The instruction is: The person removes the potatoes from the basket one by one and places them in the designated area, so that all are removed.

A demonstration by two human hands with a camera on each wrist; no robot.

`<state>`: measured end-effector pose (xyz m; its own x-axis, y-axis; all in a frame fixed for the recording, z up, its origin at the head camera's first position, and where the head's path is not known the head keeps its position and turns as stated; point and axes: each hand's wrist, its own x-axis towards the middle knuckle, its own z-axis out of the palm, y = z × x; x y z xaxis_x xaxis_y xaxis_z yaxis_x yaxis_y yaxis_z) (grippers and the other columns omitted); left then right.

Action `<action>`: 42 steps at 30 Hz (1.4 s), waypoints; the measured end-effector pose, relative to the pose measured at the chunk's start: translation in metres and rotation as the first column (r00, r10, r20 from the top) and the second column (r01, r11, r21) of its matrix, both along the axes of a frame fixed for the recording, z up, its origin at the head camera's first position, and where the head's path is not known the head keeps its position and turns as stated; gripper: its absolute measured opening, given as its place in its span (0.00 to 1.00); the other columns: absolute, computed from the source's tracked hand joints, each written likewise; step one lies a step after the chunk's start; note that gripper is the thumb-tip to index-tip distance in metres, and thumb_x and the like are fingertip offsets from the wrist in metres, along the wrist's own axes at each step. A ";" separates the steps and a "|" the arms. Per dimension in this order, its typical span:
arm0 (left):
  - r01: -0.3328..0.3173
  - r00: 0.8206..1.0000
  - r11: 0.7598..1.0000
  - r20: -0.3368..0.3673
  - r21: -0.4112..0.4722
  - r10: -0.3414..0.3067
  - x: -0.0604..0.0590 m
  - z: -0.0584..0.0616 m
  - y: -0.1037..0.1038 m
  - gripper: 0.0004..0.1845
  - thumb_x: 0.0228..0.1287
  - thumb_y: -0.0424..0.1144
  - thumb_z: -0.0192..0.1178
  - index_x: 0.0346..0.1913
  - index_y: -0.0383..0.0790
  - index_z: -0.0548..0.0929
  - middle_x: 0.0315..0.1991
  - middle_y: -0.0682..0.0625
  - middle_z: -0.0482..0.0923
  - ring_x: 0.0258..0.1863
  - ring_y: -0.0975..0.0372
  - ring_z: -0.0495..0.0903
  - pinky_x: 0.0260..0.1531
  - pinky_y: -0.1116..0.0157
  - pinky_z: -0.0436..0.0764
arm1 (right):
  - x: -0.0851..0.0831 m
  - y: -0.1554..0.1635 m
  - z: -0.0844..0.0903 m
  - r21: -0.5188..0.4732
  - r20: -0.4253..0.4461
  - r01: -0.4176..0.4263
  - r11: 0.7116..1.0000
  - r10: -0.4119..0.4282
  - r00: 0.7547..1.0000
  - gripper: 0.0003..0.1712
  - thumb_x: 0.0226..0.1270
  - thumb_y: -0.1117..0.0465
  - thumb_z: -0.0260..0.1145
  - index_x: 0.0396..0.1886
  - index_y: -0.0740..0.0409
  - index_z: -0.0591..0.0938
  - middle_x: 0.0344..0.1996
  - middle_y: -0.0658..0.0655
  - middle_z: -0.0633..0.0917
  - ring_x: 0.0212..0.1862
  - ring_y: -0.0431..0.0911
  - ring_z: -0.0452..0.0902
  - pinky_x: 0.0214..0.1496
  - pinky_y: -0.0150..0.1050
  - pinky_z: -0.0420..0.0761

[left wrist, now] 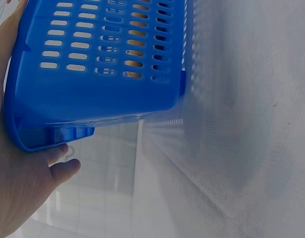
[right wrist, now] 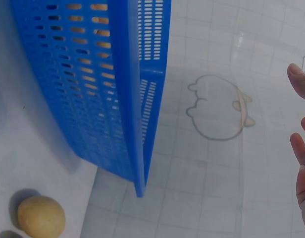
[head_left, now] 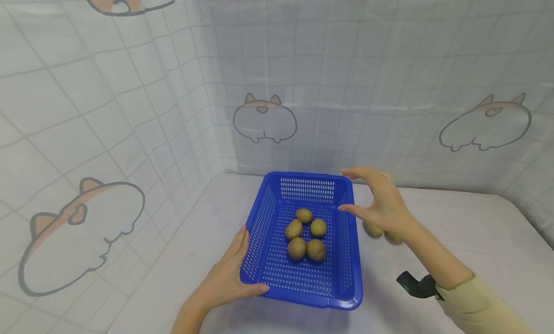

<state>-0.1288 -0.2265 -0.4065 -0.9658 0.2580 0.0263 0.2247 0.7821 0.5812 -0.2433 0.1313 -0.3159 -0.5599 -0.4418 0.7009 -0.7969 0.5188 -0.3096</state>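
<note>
- Standing between your hands on the white table (head_left: 454, 247), the blue basket (head_left: 313, 300) could swivel if the left pushes alone; nothing braces its right side.
- Inside it, five potatoes (head_left: 296, 249) bunch loosely mid-floor — tipping one end would likely roll them against a wall.
- Your left hand (head_left: 222, 278) spreads around the near left corner, thumb on the near rim, fingers fairly straight along the left side; it presses more than wraps, so a quick lift might slip.
- Your right hand (head_left: 383, 199) is poised by the right rim, thumb and fingers wide apart, holding nothing; closing off-line could knock the rim.
- Two loose potatoes (head_left: 373, 229) lie beyond the right wall — sliding the basket that way could shove them off rolling.
- A dark strap (head_left: 417, 286) by your right sleeve (head_left: 480, 300) might brush them if that arm drops.
</note>
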 end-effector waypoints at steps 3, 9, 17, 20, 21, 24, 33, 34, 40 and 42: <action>-0.005 1.000 1.000 0.002 -0.004 0.005 0.000 0.000 0.000 0.69 0.43 0.66 0.70 0.76 0.36 0.38 0.77 0.50 0.27 0.74 0.55 0.36 0.68 0.46 0.54 | 0.000 -0.005 0.001 0.013 -0.014 -0.021 1.000 0.021 1.000 0.45 0.37 0.61 0.84 0.60 0.56 0.75 0.51 0.56 0.82 0.51 0.51 0.76 0.53 0.53 0.65; 0.001 1.000 1.000 -0.003 0.005 -0.001 0.001 -0.001 -0.001 0.69 0.43 0.66 0.70 0.76 0.36 0.37 0.76 0.49 0.27 0.74 0.54 0.36 0.67 0.46 0.54 | 0.000 -0.013 0.001 -0.001 -0.050 -0.082 0.997 0.082 0.995 0.44 0.37 0.61 0.84 0.59 0.58 0.76 0.49 0.57 0.82 0.51 0.51 0.76 0.51 0.49 0.66; 0.012 1.000 1.000 -0.001 0.008 -0.012 0.001 -0.001 0.000 0.70 0.43 0.66 0.70 0.76 0.37 0.36 0.76 0.50 0.27 0.74 0.56 0.36 0.68 0.47 0.53 | -0.001 -0.020 0.001 -0.015 -0.062 -0.133 0.991 0.132 0.989 0.44 0.36 0.61 0.84 0.58 0.58 0.76 0.50 0.56 0.82 0.52 0.50 0.76 0.53 0.51 0.68; 0.009 1.000 1.000 -0.001 -0.002 -0.009 0.001 0.001 0.000 0.70 0.43 0.67 0.70 0.76 0.37 0.36 0.76 0.50 0.26 0.74 0.56 0.35 0.68 0.47 0.53 | -0.003 -0.025 0.003 -0.016 -0.073 -0.164 0.986 0.162 0.984 0.43 0.37 0.61 0.83 0.58 0.58 0.76 0.51 0.55 0.82 0.53 0.50 0.76 0.52 0.53 0.69; 0.009 1.000 1.000 -0.001 -0.005 -0.009 0.001 0.001 0.000 0.70 0.43 0.67 0.70 0.76 0.37 0.36 0.76 0.50 0.26 0.74 0.56 0.35 0.68 0.47 0.53 | -0.003 -0.027 0.003 -0.018 -0.080 -0.178 0.984 0.176 0.981 0.42 0.37 0.61 0.83 0.58 0.58 0.76 0.51 0.55 0.82 0.53 0.50 0.75 0.52 0.53 0.69; 0.006 1.000 1.000 0.001 -0.009 -0.006 0.001 0.002 0.000 0.70 0.43 0.67 0.70 0.76 0.37 0.36 0.76 0.50 0.26 0.74 0.56 0.35 0.68 0.47 0.53 | -0.006 -0.033 0.004 -0.018 -0.090 -0.219 0.976 0.216 0.972 0.42 0.38 0.61 0.83 0.58 0.58 0.77 0.52 0.54 0.81 0.54 0.50 0.75 0.53 0.51 0.72; 0.003 1.000 1.000 -0.007 -0.015 -0.003 0.001 0.001 -0.002 0.69 0.43 0.66 0.70 0.76 0.37 0.36 0.76 0.50 0.27 0.74 0.56 0.34 0.68 0.48 0.52 | -0.012 -0.056 0.005 -0.003 -0.012 -0.297 0.955 0.297 0.955 0.40 0.43 0.62 0.82 0.59 0.56 0.75 0.52 0.54 0.80 0.48 0.48 0.77 0.51 0.43 0.78; 0.004 1.000 1.000 -0.007 -0.014 -0.004 0.001 0.001 -0.002 0.69 0.43 0.66 0.70 0.76 0.37 0.36 0.76 0.50 0.26 0.74 0.57 0.34 0.68 0.48 0.52 | -0.012 -0.059 0.006 -0.001 0.005 -0.302 0.953 0.302 0.953 0.40 0.44 0.62 0.81 0.59 0.55 0.75 0.52 0.54 0.80 0.49 0.47 0.77 0.52 0.43 0.78; -0.001 1.000 1.000 -0.004 -0.013 0.001 0.002 0.001 -0.002 0.69 0.43 0.66 0.70 0.76 0.37 0.37 0.76 0.51 0.27 0.74 0.57 0.35 0.68 0.47 0.53 | -0.012 -0.074 0.008 -0.003 0.078 -0.306 0.952 0.306 0.949 0.39 0.46 0.63 0.80 0.60 0.53 0.74 0.52 0.51 0.79 0.49 0.46 0.76 0.52 0.43 0.78; -0.002 1.000 1.000 -0.004 -0.014 0.002 0.002 0.001 -0.002 0.69 0.43 0.66 0.70 0.76 0.37 0.37 0.76 0.51 0.27 0.74 0.57 0.35 0.68 0.47 0.54 | -0.012 -0.079 0.009 -0.006 0.084 -0.316 0.949 0.316 0.945 0.39 0.47 0.63 0.80 0.60 0.53 0.74 0.52 0.51 0.79 0.49 0.46 0.76 0.52 0.43 0.78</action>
<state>-0.1268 -0.2281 -0.4052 -0.9661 0.2566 0.0269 0.2258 0.7906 0.5693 -0.2555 0.0527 -0.3069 -0.4468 -0.6106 0.6539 -0.8919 0.2471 -0.3787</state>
